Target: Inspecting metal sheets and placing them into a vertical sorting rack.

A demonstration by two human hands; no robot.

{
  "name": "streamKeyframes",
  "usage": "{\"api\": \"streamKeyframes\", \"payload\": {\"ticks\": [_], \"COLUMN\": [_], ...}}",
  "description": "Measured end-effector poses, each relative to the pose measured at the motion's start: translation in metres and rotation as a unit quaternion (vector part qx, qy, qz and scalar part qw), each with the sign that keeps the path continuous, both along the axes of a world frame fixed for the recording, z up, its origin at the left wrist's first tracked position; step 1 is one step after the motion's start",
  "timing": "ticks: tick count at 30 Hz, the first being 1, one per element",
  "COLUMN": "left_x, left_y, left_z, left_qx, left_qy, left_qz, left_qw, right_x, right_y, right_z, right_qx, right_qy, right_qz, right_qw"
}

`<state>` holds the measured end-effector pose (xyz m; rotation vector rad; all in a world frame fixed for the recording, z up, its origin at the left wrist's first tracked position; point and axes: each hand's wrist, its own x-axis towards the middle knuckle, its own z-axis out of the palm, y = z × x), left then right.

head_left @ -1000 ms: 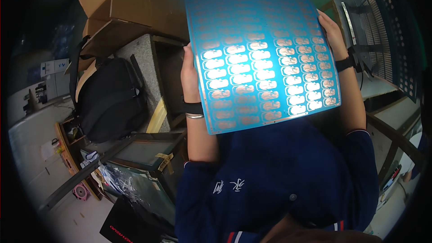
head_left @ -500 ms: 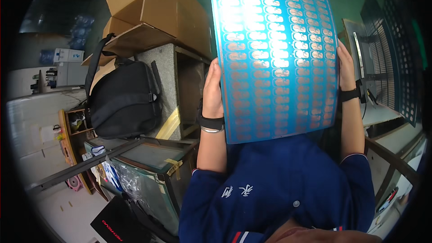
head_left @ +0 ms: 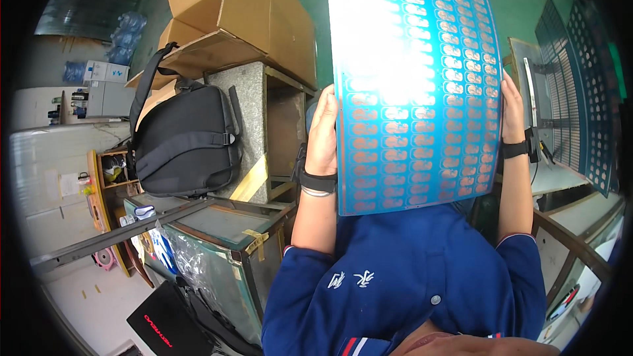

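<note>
Sheet point(head_left: 422, 135), left hand point(head_left: 322, 137), right hand point(head_left: 512, 113), edges seemingly gripped

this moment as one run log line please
grip: left hand and right hand hold opposite sides of blue panel; surface: rows of copper-coloured shapes, glare upper left; left side: black backpack, open cardboard box

a black backpack point(head_left: 188, 142) lies beside an open cardboard box point(head_left: 277, 23).
</note>
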<state>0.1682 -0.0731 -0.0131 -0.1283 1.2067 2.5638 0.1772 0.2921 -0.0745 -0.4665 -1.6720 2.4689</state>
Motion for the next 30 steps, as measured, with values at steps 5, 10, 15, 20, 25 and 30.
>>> {"api": "streamKeyframes", "payload": {"ticks": [5,10,15,20,25,30], "left_x": [0.000,0.000,-0.008,-0.018,-0.024,-0.034], "left_y": [0.000,-0.002,-0.010,-0.014,-0.019,-0.023], "left_z": [0.000,-0.002,0.007,0.005,-0.007,-0.025], "left_qx": [-0.007,-0.006,-0.051,-0.106,-0.166,-0.224], "left_qy": [0.003,0.006,0.063,0.115,0.170,0.225], "left_qz": [0.000,0.003,0.003,0.068,0.115,0.113], "left_qw": [1.000,1.000,0.997,0.985,0.964,0.942], "right_x": [0.001,0.000,-0.002,-0.009,-0.015,-0.030], "right_y": [0.001,0.001,-0.005,-0.003,0.005,0.064], "right_z": [-0.001,-0.001,0.013,0.022,0.037,-0.015], "right_qx": [0.011,0.033,-0.013,0.056,-0.016,-0.055], "right_qy": [0.001,0.003,0.011,0.040,0.153,0.146], "right_qz": [0.005,0.008,-0.018,-0.018,0.013,0.012], "right_qw": [1.000,0.999,1.000,0.997,0.988,0.988]}}
